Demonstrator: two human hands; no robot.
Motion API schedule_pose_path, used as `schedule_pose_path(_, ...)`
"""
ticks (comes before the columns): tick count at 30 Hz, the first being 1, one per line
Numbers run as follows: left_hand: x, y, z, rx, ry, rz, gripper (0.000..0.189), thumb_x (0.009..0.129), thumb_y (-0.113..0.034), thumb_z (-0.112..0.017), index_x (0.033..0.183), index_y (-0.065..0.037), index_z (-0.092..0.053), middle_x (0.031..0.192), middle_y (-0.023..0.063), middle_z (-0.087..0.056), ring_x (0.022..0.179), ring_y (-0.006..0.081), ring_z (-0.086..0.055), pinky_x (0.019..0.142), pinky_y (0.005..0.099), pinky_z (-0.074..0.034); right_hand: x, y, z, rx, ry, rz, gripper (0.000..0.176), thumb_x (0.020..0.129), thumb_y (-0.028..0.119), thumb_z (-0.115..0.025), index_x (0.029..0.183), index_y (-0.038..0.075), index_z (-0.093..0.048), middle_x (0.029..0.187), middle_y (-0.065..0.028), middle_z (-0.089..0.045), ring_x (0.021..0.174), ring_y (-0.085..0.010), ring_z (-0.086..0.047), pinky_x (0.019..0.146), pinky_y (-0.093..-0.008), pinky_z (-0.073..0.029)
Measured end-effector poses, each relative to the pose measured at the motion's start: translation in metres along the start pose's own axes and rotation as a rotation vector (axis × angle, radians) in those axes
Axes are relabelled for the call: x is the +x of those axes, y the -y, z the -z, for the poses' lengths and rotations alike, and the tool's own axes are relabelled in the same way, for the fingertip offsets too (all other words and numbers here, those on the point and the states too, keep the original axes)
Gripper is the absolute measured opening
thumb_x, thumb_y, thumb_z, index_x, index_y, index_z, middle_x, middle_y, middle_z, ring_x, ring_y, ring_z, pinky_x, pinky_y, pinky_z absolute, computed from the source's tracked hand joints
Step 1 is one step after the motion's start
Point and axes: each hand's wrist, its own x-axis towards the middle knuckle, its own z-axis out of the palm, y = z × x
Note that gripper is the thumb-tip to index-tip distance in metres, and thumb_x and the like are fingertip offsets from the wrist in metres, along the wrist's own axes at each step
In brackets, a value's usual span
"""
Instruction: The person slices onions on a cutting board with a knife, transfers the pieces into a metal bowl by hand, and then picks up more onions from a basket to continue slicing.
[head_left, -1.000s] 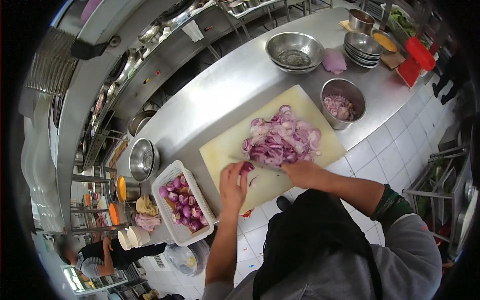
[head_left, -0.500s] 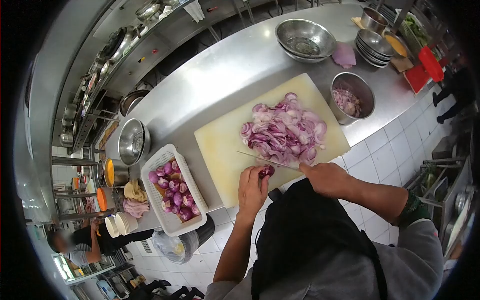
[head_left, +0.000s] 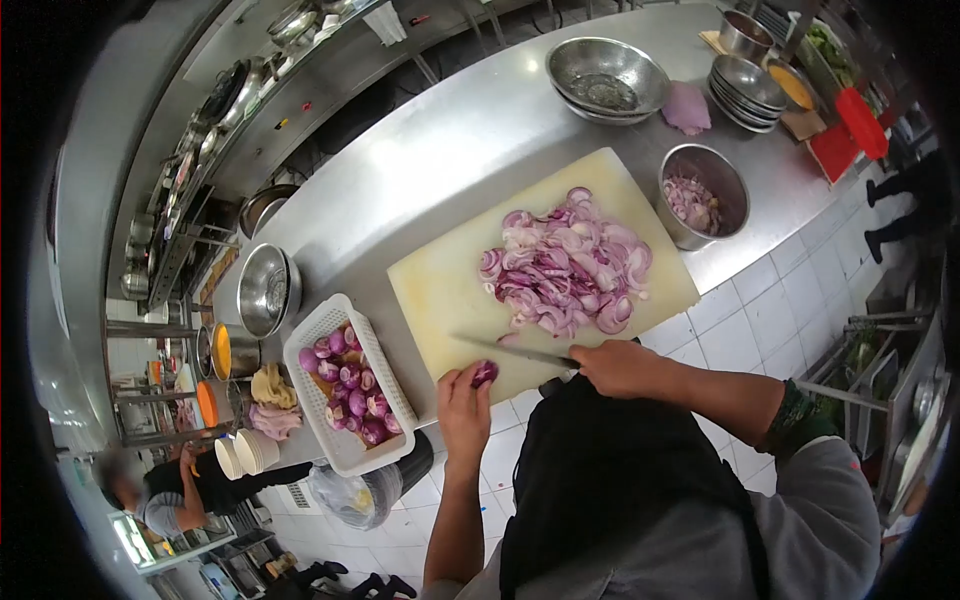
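At the near edge of the pale cutting board (head_left: pixel 440 270), my left hand (head_left: pixel 462 405) holds a small purple onion piece (head_left: pixel 484 374) between its fingertips. My right hand (head_left: pixel 615 368) is closed round the handle of a knife (head_left: pixel 520 350), whose blade points left across the board, just beyond the onion piece. A large pile of sliced onion (head_left: pixel 570 260) covers the board's middle and right. To the left, a white basket (head_left: pixel 312 405) holds several peeled purple onions (head_left: pixel 350 377).
A steel pot (head_left: pixel 742 205) with onion slices stands right of the board. Steel bowls (head_left: pixel 608 80) and a pink cloth (head_left: pixel 686 107) lie beyond it. More bowls (head_left: pixel 264 290) stand at the left. Another person (head_left: pixel 170 500) is at the lower left.
My left hand has moved left and toward me with the onion piece. My right hand and the knife have also shifted left and nearer to me.
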Motion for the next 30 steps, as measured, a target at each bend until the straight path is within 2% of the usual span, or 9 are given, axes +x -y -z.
schedule_pose_path(4,0.033,-0.018,-0.026,-0.043,0.090,-0.143,0.024,0.093,-0.004,-0.072,0.117,-0.001,-0.068,0.114,0.0181,-0.063,0.100,0.0356,-0.066,0.087,0.0409,-0.055,-0.002,-0.005,0.031,-0.063,-0.125,-0.085,0.029,0.100,0.015,-0.049,0.126,0.002,-0.051,0.090,-0.0292,-0.070,0.087,-0.0488,-0.069,0.076,-0.0599,-0.053)
schedule_pose_path(5,0.039,-0.021,-0.030,-0.045,0.101,-0.177,0.023,0.094,-0.004,-0.071,0.116,0.000,-0.068,0.113,0.0181,-0.063,0.099,0.0343,-0.067,0.086,0.0398,-0.056,-0.008,0.005,0.042,-0.131,-0.049,-0.119,0.033,0.098,0.013,-0.050,0.128,0.001,-0.050,0.089,-0.0286,-0.070,0.086,-0.0485,-0.070,0.076,-0.0591,-0.054)
schedule_pose_path(11,0.045,-0.018,-0.035,-0.077,0.151,-0.190,0.022,0.093,-0.002,-0.070,0.115,0.000,-0.066,0.114,0.0181,-0.063,0.095,0.0328,-0.068,0.084,0.0390,-0.056,-0.046,0.034,0.057,-0.156,0.047,-0.120,0.037,0.097,0.009,-0.046,0.132,-0.001,-0.052,0.093,-0.0268,-0.071,0.089,-0.0440,-0.072,0.078,-0.0560,-0.055)
schedule_pose_path(14,0.044,-0.014,-0.040,-0.139,0.119,-0.175,0.021,0.093,-0.001,-0.070,0.114,0.001,-0.066,0.113,0.0177,-0.063,0.093,0.0314,-0.068,0.083,0.0377,-0.056,-0.034,0.018,0.031,-0.124,-0.017,-0.093,0.037,0.098,0.010,-0.045,0.133,0.000,-0.050,0.096,-0.0269,-0.071,0.091,-0.0434,-0.072,0.079,-0.0557,-0.055)
schedule_pose_path(17,0.045,-0.016,-0.039,-0.102,0.135,-0.181,0.020,0.093,-0.001,-0.070,0.113,0.001,-0.066,0.111,0.0173,-0.064,0.093,0.0307,-0.068,0.082,0.0371,-0.057,-0.002,-0.003,0.008,-0.144,-0.118,0.008,0.041,0.094,0.007,-0.051,0.134,-0.001,-0.048,0.090,-0.0245,-0.071,0.085,-0.0435,-0.072,0.075,-0.0550,-0.056)
schedule_pose_path(20,0.044,-0.015,-0.041,-0.119,0.098,-0.193,0.019,0.093,0.000,-0.070,0.112,0.001,-0.066,0.110,0.0171,-0.064,0.092,0.0303,-0.068,0.082,0.0371,-0.057,-0.024,0.036,0.051,-0.126,0.019,-0.116,0.042,0.093,0.006,-0.051,0.134,-0.002,-0.048,0.094,-0.0251,-0.071,0.090,-0.0442,-0.071,0.077,-0.0554,-0.055)
schedule_pose_path(23,0.041,-0.017,-0.040,-0.157,0.129,-0.100,0.019,0.092,-0.002,-0.070,0.111,0.000,-0.067,0.110,0.0185,-0.064,0.099,0.0365,-0.066,0.087,0.0411,-0.055,-0.039,0.031,0.042,-0.111,0.044,-0.129,0.042,0.092,0.005,-0.050,0.134,-0.002,-0.048,0.096,-0.0259,-0.071,0.093,-0.0449,-0.071,0.080,-0.0563,-0.055)
schedule_pose_path(26,0.041,-0.019,-0.043,-0.171,0.094,-0.127,0.018,0.092,-0.001,-0.070,0.110,0.000,-0.067,0.110,0.0182,-0.064,0.098,0.0360,-0.066,0.085,0.0402,-0.055,-0.014,0.012,0.014,-0.094,-0.120,-0.026,0.033,0.100,0.013,-0.046,0.130,0.001,-0.051,0.103,-0.0254,-0.071,0.099,-0.0454,-0.071,0.085,-0.0561,-0.055)
schedule_pose_path(30,0.040,-0.015,-0.046,-0.158,0.060,-0.141,0.016,0.093,-0.001,-0.070,0.109,0.000,-0.067,0.108,0.0169,-0.065,0.092,0.0300,-0.067,0.082,0.0364,-0.056,-0.017,0.027,0.039,-0.101,0.021,-0.090,0.043,0.093,0.006,-0.049,0.136,-0.001,-0.048,0.099,-0.0270,-0.071,0.096,-0.0463,-0.070,0.082,-0.0560,-0.055)
